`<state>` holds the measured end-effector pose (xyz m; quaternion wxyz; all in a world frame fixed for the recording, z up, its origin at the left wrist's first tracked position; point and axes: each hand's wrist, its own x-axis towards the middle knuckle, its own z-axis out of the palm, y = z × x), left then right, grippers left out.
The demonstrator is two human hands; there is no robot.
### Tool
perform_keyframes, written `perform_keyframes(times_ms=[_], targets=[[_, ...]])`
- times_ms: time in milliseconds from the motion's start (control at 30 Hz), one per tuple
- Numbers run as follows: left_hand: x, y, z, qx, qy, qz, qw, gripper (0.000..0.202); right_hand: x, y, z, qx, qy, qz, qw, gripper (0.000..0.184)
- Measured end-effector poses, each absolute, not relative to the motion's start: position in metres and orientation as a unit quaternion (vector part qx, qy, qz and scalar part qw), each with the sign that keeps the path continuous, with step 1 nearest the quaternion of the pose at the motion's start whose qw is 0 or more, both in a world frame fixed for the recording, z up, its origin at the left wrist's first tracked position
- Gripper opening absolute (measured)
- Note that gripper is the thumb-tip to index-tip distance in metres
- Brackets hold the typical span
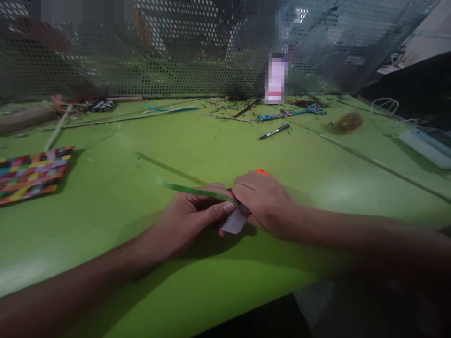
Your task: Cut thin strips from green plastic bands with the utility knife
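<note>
My left hand pinches a thin green strip that runs up and to the left over the green table. My right hand is closed round a tool with an orange end and a flat grey blade. The blade sticks out toward me, right where the strip meets my left thumb. Both hands rest on the table, touching each other.
A colourful woven mat lies at the left. A black pen sits farther back. Scraps and strips litter the table's far edge, below a perforated metal screen. A brownish fibre clump and a white box lie at the right.
</note>
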<state>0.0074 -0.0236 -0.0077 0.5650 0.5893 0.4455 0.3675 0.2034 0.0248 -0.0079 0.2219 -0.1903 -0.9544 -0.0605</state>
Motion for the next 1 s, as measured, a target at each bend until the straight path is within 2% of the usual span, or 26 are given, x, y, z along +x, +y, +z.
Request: perform_keyframes(times_ms=[300,667,1000], targets=[[0.0079,-0.0247,-0.0051,0.607,0.459,0.365,0.536,0.014,0.2026,0.0239,-0.0053,-0.210,-0.960,-0.052,0.179,0.017],[0.0048,-0.0252,-0.0087,0.615,0.486,0.349,0.513,0.020,0.2003,0.0245,-0.0056,-0.230,-0.960,-0.040,0.156,0.016],[0.0074,-0.0242,-0.0062,0.615,0.478,0.359,0.514,0.017,0.1977,0.0245,-0.0105,-0.255,-0.952,-0.006,0.170,0.019]])
